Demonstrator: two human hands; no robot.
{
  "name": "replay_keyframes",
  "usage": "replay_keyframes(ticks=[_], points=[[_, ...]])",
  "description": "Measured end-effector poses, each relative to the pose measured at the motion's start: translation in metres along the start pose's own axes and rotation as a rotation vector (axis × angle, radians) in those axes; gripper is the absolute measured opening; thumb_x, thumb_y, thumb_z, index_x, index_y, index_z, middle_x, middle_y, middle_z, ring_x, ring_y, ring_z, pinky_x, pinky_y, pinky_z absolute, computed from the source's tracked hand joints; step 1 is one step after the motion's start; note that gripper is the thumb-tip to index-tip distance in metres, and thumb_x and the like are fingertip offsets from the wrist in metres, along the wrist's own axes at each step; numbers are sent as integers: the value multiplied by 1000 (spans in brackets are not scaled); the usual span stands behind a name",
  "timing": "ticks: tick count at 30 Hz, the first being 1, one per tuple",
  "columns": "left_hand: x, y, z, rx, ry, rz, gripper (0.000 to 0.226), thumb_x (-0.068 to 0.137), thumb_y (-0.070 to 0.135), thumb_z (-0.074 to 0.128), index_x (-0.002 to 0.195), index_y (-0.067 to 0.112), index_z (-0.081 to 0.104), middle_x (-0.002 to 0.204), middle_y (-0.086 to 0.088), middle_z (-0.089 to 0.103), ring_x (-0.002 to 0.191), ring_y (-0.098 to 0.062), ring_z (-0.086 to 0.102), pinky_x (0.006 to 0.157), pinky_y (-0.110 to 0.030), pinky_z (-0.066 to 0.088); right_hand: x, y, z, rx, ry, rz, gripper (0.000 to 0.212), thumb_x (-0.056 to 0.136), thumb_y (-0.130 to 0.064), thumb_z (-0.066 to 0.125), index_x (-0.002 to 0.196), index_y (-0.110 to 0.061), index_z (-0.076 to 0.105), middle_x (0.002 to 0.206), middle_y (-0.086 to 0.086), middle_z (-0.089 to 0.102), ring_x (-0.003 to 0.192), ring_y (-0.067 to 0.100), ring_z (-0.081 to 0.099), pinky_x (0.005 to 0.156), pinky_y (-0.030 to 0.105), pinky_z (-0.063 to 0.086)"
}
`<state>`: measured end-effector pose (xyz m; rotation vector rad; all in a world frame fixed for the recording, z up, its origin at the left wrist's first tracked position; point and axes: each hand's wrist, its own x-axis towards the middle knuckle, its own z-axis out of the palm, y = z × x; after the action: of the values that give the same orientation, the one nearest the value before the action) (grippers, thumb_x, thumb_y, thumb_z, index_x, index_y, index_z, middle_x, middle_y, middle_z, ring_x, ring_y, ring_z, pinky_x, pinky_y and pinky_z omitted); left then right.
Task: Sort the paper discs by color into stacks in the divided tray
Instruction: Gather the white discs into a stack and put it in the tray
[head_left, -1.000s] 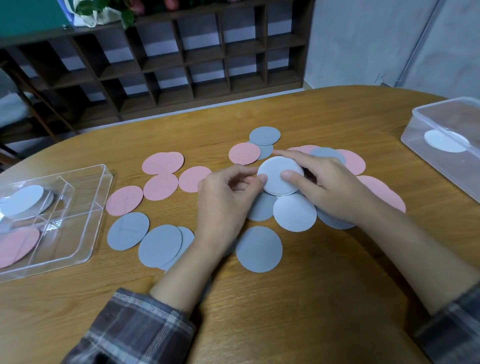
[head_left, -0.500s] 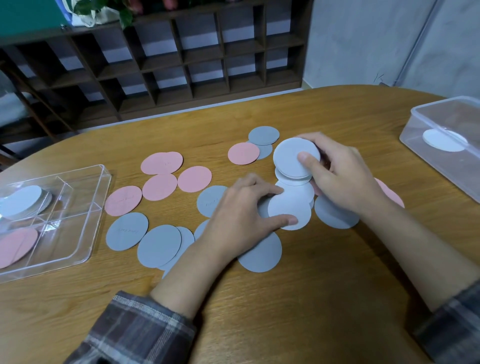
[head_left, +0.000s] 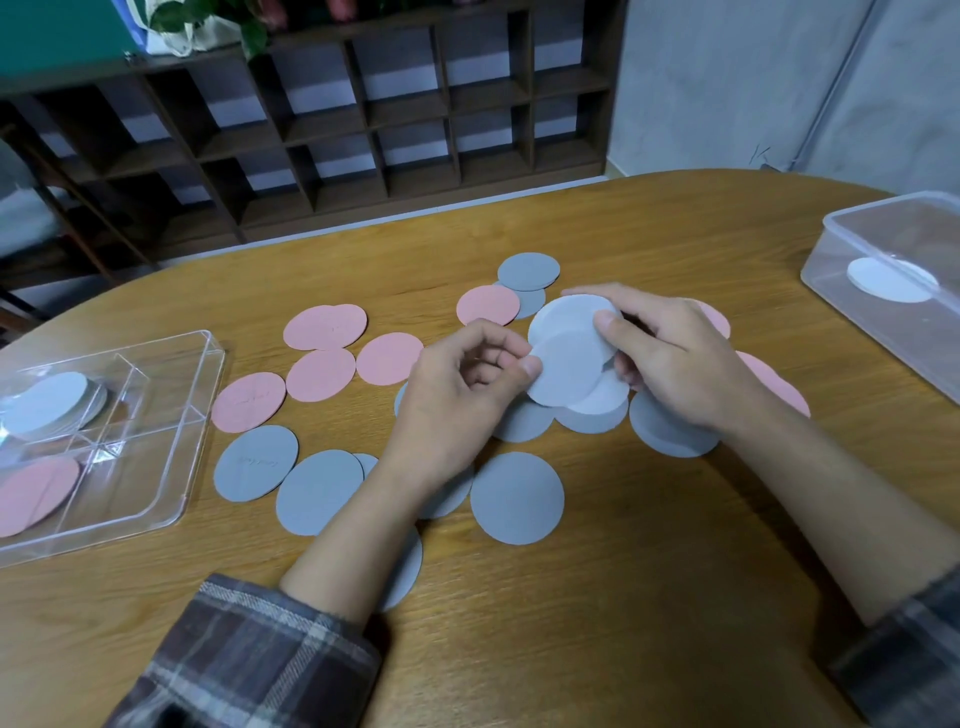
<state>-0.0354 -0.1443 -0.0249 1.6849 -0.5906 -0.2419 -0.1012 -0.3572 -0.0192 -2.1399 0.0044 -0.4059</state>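
Pink discs (head_left: 324, 326) and grey discs (head_left: 516, 498) lie scattered over the wooden table. My right hand (head_left: 670, 358) grips a small stack of pale grey discs (head_left: 571, 322) lifted above the pile at centre. My left hand (head_left: 457, 384) pinches the edge of one pale grey disc (head_left: 563, 371) held against that stack. The clear divided tray (head_left: 171, 462) sits at the left, with a pale grey stack (head_left: 49, 402) in its far compartment and a pink stack (head_left: 36, 491) in its near one. My arms hide several discs.
A clear plastic box (head_left: 883, 291) with a white disc (head_left: 888, 280) inside stands at the right edge of the table. A dark wooden shelf unit (head_left: 363, 119) runs behind the table.
My left hand lifted a pale grey disc off the table and brought it up to the stack in my right hand. The right hand stayed lifted near the centre.
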Motion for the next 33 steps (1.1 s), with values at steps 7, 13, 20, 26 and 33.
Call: replay_keyframes(ticks=[7, 13, 20, 26, 33], points=[[-4, 0, 8, -8, 154, -3, 9, 93, 17, 78, 89, 15, 70, 83, -10, 75, 82, -36, 74, 84, -48, 60, -5, -9, 3, -10, -73, -4, 31, 110, -32, 41, 127, -36, 66, 87, -18, 64, 75, 3, 58, 74, 32, 47], [-4, -5, 12, 270, 188, 143, 18, 88, 22, 82, 85, 14, 67, 76, 3, 72, 71, -12, 67, 70, -20, 52, -2, -6, 1, -227, -62, -102, 31, 106, -22, 52, 135, -26, 61, 116, -17, 66, 110, 6, 59, 89, 29, 48], [-3, -20, 24, 612, -156, 370, 35, 88, 42, 80, 111, 18, 72, 122, 7, 68, 116, -12, 63, 99, -38, 50, 2, 0, -14, -318, 111, -32, 39, 107, -19, 49, 146, -20, 54, 110, -15, 55, 95, -3, 45, 81, 15, 31], [-3, -18, 21, 708, -167, 380, 42, 90, 50, 74, 120, 20, 72, 116, 10, 68, 108, -13, 64, 90, -40, 53, 3, 3, -11, -382, 74, -44, 38, 106, -18, 48, 144, -17, 54, 127, -5, 62, 108, 4, 50, 89, 21, 33], [-2, -14, 22, 784, -123, 414, 36, 90, 49, 76, 112, 21, 76, 100, 8, 68, 95, -16, 62, 77, -39, 51, 2, 1, -11, -403, 6, -38, 35, 106, -20, 49, 141, -20, 52, 110, -9, 62, 94, 11, 56, 80, 26, 37]])
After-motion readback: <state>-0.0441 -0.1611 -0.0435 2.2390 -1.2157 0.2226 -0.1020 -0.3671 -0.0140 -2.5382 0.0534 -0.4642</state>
